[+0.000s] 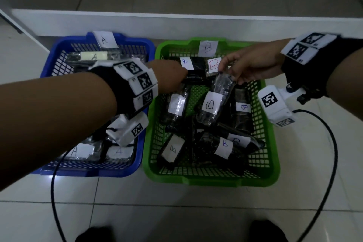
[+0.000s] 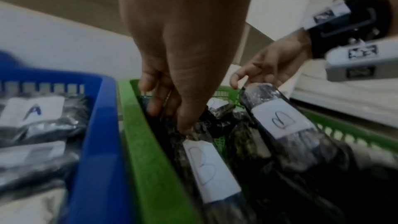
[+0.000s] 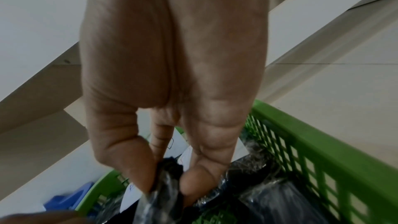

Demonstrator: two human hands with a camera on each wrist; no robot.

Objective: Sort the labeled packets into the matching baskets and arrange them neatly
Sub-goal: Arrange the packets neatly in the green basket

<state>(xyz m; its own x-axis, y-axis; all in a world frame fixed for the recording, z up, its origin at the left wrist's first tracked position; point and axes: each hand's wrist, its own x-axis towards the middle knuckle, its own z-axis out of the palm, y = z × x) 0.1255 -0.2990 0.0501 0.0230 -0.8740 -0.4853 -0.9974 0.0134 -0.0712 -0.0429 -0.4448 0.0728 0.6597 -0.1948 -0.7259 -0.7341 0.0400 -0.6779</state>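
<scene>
A green basket [image 1: 212, 180] tagged B holds several black plastic-wrapped packets with white B labels. Left of it a blue basket [image 1: 88, 173] tagged A holds packets labelled A [image 1: 94, 57]. My left hand [image 1: 176, 76] reaches into the green basket's far left corner. Its thumb and curled fingers [image 2: 155, 108] pinch the top end of a B packet [image 2: 211, 168]. My right hand [image 1: 229, 72] pinches the upper end of another B packet [image 1: 211, 104], which tilts up over the pile. In the right wrist view thumb and forefinger [image 3: 133, 168] squeeze its crinkled wrap [image 3: 168, 176].
A white ledge [image 1: 176, 23] runs behind both baskets. Black cables [image 1: 332, 163] loop over the tiled floor on either side. Dark shoes [image 1: 267, 232] show at the bottom edge. The green basket's right wall [image 3: 323, 151] is close to my right hand.
</scene>
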